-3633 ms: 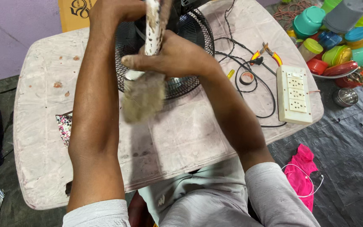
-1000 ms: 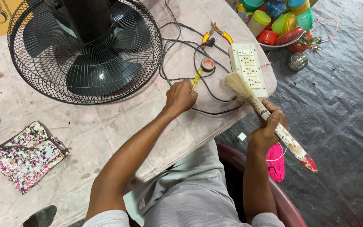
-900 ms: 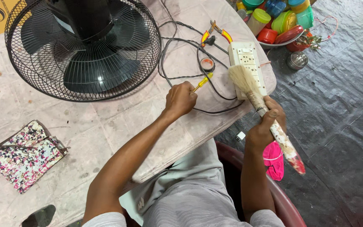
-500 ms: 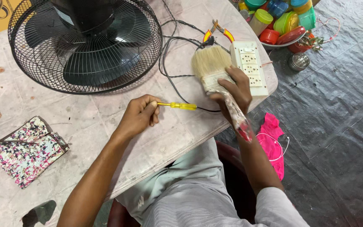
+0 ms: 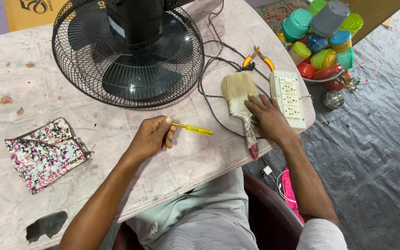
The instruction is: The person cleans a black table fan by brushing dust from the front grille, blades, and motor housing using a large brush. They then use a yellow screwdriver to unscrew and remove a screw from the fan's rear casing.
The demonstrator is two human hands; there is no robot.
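Head view. Left hand (image 5: 151, 136) closed around the metal end of a yellow-handled screwdriver (image 5: 193, 129); fingers curled, thumb on top, yellow handle pointing right, just above the table (image 5: 93, 157). Right hand (image 5: 268, 118) laid flat, fingers extended and spread slightly, resting beside and partly on the handle of a wide paintbrush (image 5: 240, 104); not gripped around it. Paintbrush flat on the table, pale bristles toward the fan, paint-stained handle with red tip toward the table's near edge. Screwdriver between the two hands, well clear of the paintbrush.

Black table fan (image 5: 128, 51) lying with its wire guard up, at the far side of the table. Black cable (image 5: 211, 99) looping from the fan past the brush. White socket strip (image 5: 289, 98) just right of the right hand, near the table's edge. Red-and-yellow pliers (image 5: 259, 55) beyond the socket strip. Floral cloth pouch (image 5: 45, 153) at the left of the table, well apart from both hands. Coloured plastic containers (image 5: 322, 41) heaped on the floor at upper right.
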